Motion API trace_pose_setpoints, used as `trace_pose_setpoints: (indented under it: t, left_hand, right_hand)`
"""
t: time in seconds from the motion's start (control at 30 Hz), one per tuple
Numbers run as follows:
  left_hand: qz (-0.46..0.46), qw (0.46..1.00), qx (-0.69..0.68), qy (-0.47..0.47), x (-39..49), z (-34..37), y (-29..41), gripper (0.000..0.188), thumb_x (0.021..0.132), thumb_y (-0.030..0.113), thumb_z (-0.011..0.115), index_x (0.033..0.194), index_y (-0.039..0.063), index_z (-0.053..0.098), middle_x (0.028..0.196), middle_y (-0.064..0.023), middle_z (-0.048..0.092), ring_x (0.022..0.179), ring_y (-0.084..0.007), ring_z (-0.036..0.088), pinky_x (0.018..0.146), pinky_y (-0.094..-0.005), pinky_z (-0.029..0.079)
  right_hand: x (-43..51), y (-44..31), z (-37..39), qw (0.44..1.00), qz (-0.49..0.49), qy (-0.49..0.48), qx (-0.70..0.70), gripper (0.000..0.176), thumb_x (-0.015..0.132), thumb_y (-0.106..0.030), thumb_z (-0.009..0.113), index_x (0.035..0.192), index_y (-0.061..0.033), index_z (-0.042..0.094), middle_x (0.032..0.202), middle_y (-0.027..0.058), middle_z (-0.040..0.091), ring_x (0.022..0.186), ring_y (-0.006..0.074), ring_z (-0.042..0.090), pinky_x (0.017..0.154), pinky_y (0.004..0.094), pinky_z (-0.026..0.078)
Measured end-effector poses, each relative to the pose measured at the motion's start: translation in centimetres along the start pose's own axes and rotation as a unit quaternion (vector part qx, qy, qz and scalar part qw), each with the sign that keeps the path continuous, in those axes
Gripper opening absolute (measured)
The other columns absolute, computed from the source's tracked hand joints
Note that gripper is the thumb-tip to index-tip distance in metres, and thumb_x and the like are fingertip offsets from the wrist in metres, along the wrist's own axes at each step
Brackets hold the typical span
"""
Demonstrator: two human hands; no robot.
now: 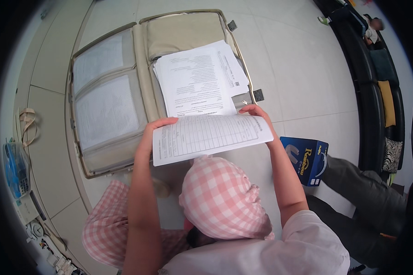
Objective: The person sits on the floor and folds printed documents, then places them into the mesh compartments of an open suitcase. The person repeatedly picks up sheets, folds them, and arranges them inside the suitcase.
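Between both hands a stack of printed sheets with a table on the top one (213,135) is held up. My left hand (163,123) grips its left edge, and my right hand (256,111) has its right edge, thumb and fingers at the rim. Just beyond, a loose pile of printed papers (192,79) lies in the right half of an open beige suitcase (143,79). White papers (106,106) show behind mesh pockets in its left half. A beige fabric pouch (186,34) fills the far right part.
A blue box (304,160) stands on the tiled floor to the right, beside another person's dark-trousered legs (358,192). A black sofa (368,113) with cushions runs along the right, a person (370,32) on it. At left are a clear plastic container (17,172) and a small clock (37,229).
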State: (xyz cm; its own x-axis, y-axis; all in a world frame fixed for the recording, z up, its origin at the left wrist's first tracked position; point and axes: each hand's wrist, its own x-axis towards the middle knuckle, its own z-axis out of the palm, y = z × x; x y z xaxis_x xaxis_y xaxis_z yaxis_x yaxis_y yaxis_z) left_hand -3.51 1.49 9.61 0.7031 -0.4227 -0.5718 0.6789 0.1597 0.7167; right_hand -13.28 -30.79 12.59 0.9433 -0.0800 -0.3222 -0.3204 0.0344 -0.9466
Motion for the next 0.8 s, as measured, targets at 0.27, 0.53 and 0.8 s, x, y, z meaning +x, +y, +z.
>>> trace_pose_setpoints:
  t: [0.27,0.53,0.8]
  left_hand:
    - [0.147,0.971,-0.131,0.136,1.9,-2.1,-3.4,0.037,0.088,0.006,0.052,0.123,-0.002,0.042,0.116,-0.0107,0.053,0.104,-0.0220,0.052,0.088,-0.0339,0.043]
    - [0.159,0.933,-0.296,0.128,3.2,-1.0,-4.5,0.039,0.091,0.012,0.049,0.126,-0.001,0.038,0.122,-0.0115,0.050,0.112,-0.0246,0.049,0.094,-0.0394,0.041]
    - [0.058,0.923,-0.368,0.094,4.3,4.5,-8.2,0.036,0.092,0.008,0.044,0.125,-0.001,0.036,0.125,-0.0124,0.046,0.114,-0.0266,0.047,0.096,-0.0408,0.040]
  right_hand:
    - [3.8,1.8,-1.0,0.976,-0.072,0.202,-0.035,0.033,0.083,-0.013,0.060,0.112,-0.0016,0.048,0.090,0.0035,0.059,0.084,0.0104,0.057,0.073,0.0228,0.046]
    - [9.4,1.5,0.9,0.983,0.064,0.154,0.077,0.040,0.083,-0.013,0.057,0.118,0.0037,0.046,0.100,0.0088,0.061,0.088,0.0130,0.059,0.075,0.0250,0.046]
    - [12.0,1.0,2.1,0.975,0.132,0.170,0.054,0.029,0.082,-0.013,0.056,0.107,0.0014,0.053,0.086,0.0016,0.057,0.075,0.0087,0.055,0.070,0.0241,0.045]
